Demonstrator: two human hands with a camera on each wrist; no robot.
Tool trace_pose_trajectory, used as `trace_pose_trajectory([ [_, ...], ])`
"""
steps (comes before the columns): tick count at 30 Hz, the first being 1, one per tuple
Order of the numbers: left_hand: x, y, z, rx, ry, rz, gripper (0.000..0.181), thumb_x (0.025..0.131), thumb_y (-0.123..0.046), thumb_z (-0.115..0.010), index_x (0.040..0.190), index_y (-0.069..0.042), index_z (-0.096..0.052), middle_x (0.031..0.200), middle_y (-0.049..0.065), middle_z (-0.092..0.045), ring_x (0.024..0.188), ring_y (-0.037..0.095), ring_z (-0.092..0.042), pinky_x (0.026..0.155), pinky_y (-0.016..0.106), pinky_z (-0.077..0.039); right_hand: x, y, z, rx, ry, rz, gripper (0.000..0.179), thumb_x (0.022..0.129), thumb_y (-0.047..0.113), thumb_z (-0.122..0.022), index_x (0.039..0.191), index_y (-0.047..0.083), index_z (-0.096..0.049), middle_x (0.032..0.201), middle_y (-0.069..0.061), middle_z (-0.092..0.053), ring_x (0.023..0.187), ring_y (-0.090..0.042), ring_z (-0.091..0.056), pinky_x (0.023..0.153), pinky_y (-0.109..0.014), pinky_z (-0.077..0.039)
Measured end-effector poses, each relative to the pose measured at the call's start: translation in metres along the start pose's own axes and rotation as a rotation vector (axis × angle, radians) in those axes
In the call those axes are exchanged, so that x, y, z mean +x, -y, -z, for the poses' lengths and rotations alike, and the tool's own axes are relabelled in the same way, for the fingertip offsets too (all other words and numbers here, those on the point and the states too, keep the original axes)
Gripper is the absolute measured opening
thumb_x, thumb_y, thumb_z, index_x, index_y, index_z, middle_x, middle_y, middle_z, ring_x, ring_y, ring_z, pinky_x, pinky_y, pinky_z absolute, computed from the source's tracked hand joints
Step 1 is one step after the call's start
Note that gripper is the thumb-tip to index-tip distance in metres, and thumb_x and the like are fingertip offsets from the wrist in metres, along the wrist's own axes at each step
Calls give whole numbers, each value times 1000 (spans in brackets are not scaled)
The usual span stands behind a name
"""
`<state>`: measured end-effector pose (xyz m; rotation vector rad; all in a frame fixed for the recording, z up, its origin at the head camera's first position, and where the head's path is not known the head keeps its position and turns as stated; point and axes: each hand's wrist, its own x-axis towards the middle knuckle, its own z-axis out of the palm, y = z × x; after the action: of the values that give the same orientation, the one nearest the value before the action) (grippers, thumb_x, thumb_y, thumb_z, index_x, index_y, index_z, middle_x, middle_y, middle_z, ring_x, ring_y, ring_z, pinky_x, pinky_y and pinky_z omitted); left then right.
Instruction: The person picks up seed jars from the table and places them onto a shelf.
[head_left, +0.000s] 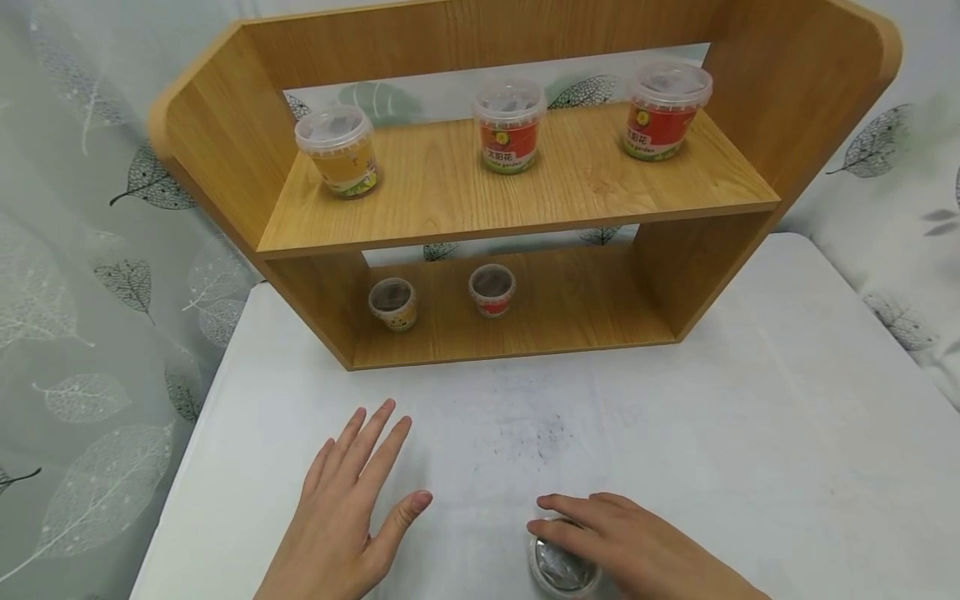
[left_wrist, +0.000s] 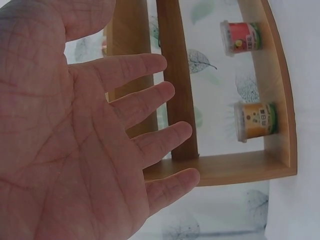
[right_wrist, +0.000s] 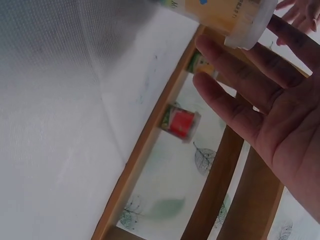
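Note:
My left hand (head_left: 341,508) hovers over the white table with its fingers spread and nothing in it; its bare palm (left_wrist: 75,135) fills much of the left wrist view. My right hand (head_left: 626,537) reaches over a lidded plastic cup (head_left: 562,567) at the table's near edge, its fingers crossing the lid's far side. From the right wrist, this cup shows an orange label (right_wrist: 212,12), with the extended fingers (right_wrist: 227,105) beside and behind its lid. The thumb of this hand is hidden.
A two-tier wooden shelf (head_left: 450,229) stands at the back. Its upper board bears a yellow-labelled cup (head_left: 345,158) and two red-labelled cups (head_left: 510,133). Below stand a smaller yellow-labelled cup (head_left: 397,312) and a red-labelled one (head_left: 492,298). Leaf-patterned curtain (head_left: 97,333) hangs behind.

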<state>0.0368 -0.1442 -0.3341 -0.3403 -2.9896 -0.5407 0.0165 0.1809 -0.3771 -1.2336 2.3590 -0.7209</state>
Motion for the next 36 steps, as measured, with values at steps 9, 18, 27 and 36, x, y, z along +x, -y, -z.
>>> trace_pose_trajectory([
  [9,-1,1,-2,-7,-12,-7,67,95,-53,-58,150,-17,-44,160,0,-28,145,32,-24,106,68,-23,2,-1,-2,-33,-1,23,71,88,66,-57,148,31,-43,145,4,-49,118,-15,-54,91,-46,-52],
  [18,-1,1,-3,-11,-16,-16,66,95,-53,-57,150,-18,-44,160,-1,-28,146,31,-24,106,68,-23,4,1,5,-48,-42,14,60,93,56,-59,147,33,-44,141,8,-52,113,-14,-56,88,-40,-53],
  [27,-2,3,-4,-4,-25,-23,66,95,-53,-57,150,-18,-44,160,-1,-28,145,31,-25,106,67,-24,10,-4,30,-188,-222,52,62,88,49,-71,144,34,-48,140,12,-51,114,-11,-56,89,-39,-53],
  [36,-2,3,-5,-12,-14,-10,66,96,-53,-56,150,-17,-44,160,-1,-28,146,30,-24,107,67,-22,18,-18,67,-271,-317,94,66,85,41,-77,143,26,-51,140,5,-54,118,-16,-57,89,-46,-52],
])
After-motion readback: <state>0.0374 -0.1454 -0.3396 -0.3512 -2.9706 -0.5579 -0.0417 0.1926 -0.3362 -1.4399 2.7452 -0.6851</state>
